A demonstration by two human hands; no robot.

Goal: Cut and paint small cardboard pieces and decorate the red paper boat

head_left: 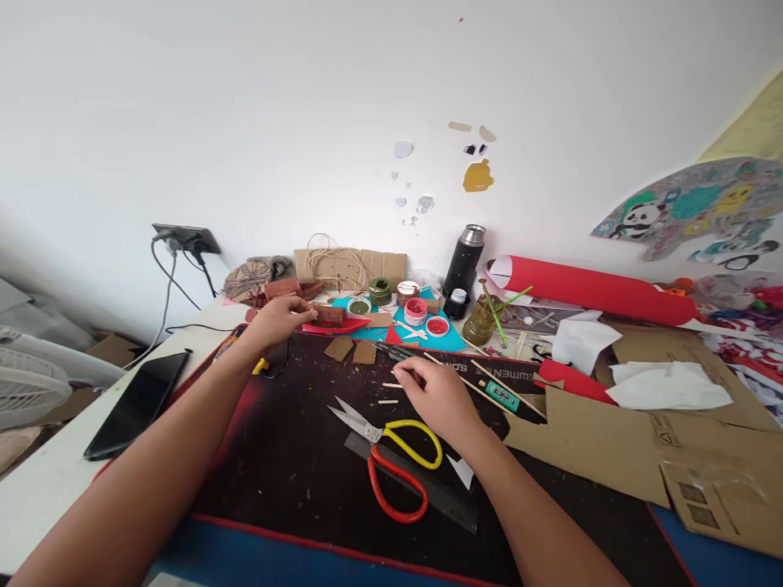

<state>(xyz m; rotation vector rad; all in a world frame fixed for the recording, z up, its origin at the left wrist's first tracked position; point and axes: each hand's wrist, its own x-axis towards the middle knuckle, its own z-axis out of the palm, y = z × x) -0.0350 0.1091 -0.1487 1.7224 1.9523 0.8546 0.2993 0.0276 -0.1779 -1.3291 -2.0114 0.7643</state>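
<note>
My left hand (278,320) reaches to the back left of the dark mat, its fingers closed at the end of a brown painted cardboard piece (330,316). That piece lies above a strip of red paper (336,328). Over the middle of the mat is my right hand (434,393), thumb and fingers drawn together in a pinch; what they hold, if anything, is hidden. Close to its fingertips are a craft knife (391,350) and a short thin stick (387,401). Scissors (371,434) with one yellow and one red handle lie spread, across a metal ruler (453,507).
Paint jars (380,292) stand on blue paper (449,336) near a black flask (465,261) and a murky jar of brushes (480,326). Cardboard (587,440) and a red paper roll (599,289) fill the right. A phone (138,403) lies left.
</note>
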